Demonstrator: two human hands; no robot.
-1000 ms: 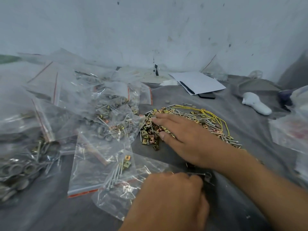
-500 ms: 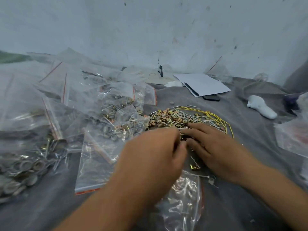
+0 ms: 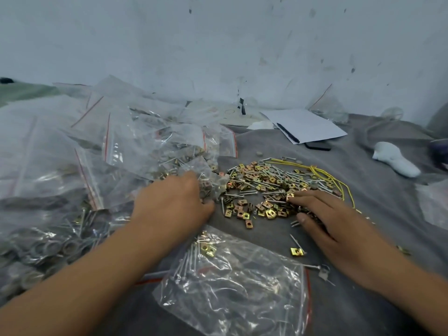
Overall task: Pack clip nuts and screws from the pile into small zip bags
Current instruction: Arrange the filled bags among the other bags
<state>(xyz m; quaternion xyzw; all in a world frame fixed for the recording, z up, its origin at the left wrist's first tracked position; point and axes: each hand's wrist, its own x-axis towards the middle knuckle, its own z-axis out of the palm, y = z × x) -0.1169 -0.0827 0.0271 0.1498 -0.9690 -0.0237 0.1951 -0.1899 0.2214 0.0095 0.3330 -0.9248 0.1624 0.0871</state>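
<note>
Centrally, pile (image 3: 271,187) of clip nuts and screws, right hand (image 3: 339,224) spread flat on its near edge, left hand (image 3: 174,207) fingers curled at bagged heap (image 3: 155,151), grip unclear, zip bag (image 3: 237,284) on bare grey cloth (image 3: 388,214).

Single head view, worn high, looking forward and down over a grey cloth surface (image 3: 278,146). Close range: both forearms enter from the near edge, left hand (image 3: 169,204) and right hand (image 3: 327,219) mid-frame. Wide angle bends the edges. A scuffed wall (image 3: 218,44) fills the far upper half. No second view to overlap with.
</note>
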